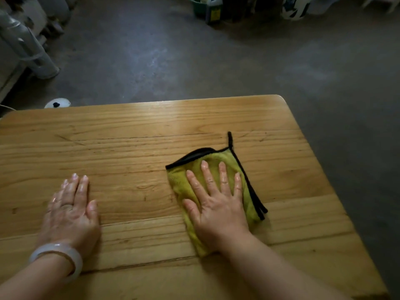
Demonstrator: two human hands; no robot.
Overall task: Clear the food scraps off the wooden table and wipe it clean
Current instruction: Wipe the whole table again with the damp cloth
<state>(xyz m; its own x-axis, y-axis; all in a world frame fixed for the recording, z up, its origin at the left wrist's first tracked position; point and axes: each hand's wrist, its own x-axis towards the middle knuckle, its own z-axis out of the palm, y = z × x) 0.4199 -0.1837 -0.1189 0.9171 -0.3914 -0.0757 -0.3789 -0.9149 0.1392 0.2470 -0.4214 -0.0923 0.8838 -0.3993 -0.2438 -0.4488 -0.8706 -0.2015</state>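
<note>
A yellow-green cloth [186,191] with black trim lies folded on the wooden table [134,135], right of the middle. My right hand [218,204] presses flat on the cloth with its fingers straight and spread. My left hand [71,211] rests flat on the bare wood at the left, fingers straight and together, with a pale bangle on the wrist. No food scraps show on the tabletop.
The table's far edge and rounded right corner [281,98] border a grey concrete floor. A small white object [57,103] lies on the floor past the far left edge. Grey cylinders [32,50] stand at the upper left, bottles and containers [213,9] at the top.
</note>
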